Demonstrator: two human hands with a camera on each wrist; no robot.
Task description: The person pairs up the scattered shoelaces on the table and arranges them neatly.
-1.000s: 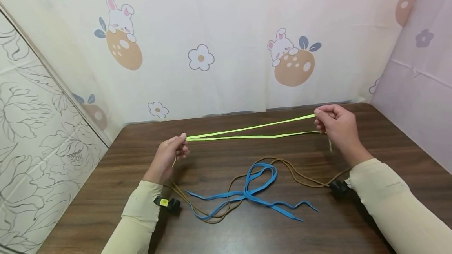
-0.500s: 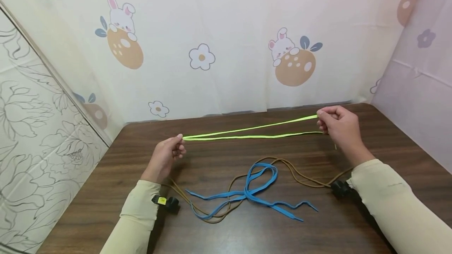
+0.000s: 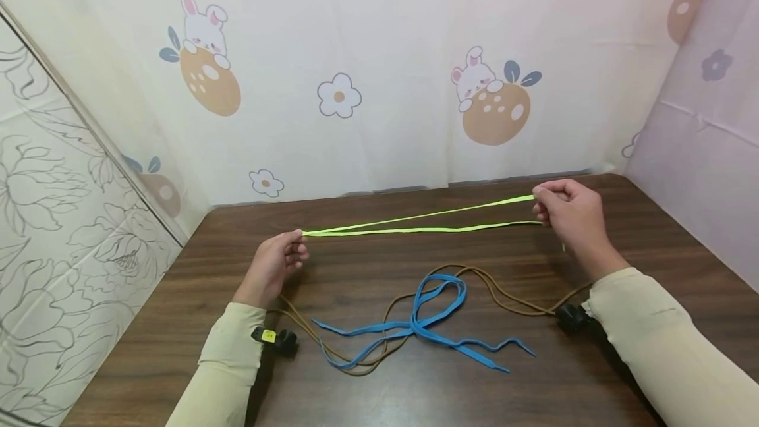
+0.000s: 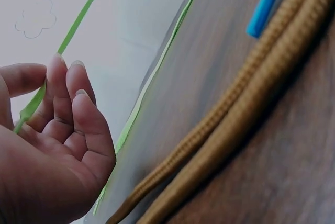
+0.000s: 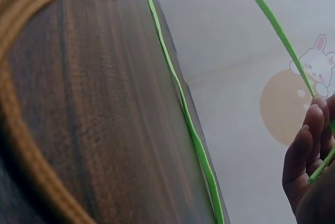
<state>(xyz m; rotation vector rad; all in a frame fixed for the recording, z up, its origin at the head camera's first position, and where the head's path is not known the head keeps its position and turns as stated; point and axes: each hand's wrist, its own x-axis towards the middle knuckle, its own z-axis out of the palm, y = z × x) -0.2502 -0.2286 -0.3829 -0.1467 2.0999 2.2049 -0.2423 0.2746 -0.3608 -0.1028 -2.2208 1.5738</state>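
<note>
A neon green flat shoelace (image 3: 409, 230) spans the far part of the table in two strands, one raised and taut. My left hand (image 3: 269, 269) pinches its left end between thumb and index finger, the other fingers curled loosely. At the right, my right hand (image 3: 572, 219) pinches the upper strand with thumb and fingertips. The lower strand seems to lie along the table and passes behind the right hand. Nearer me a blue flat shoelace (image 3: 411, 329) lies in a loop with its ends spread. It overlaps a round brown shoelace (image 4: 256, 101), doubled in strands between my forearms.
The brown wooden table (image 3: 439, 397) ends at a patterned wall covering (image 3: 391, 143) just behind the green lace. Black wrist cameras sit on the left sleeve (image 3: 231, 341) and the right sleeve (image 3: 637, 312), close to the brown lace.
My left hand has moved a little left and down, drawing the green shoelace along. My right hand shifted slightly right, then stayed nearly still. The blue and brown laces lie unchanged.
</note>
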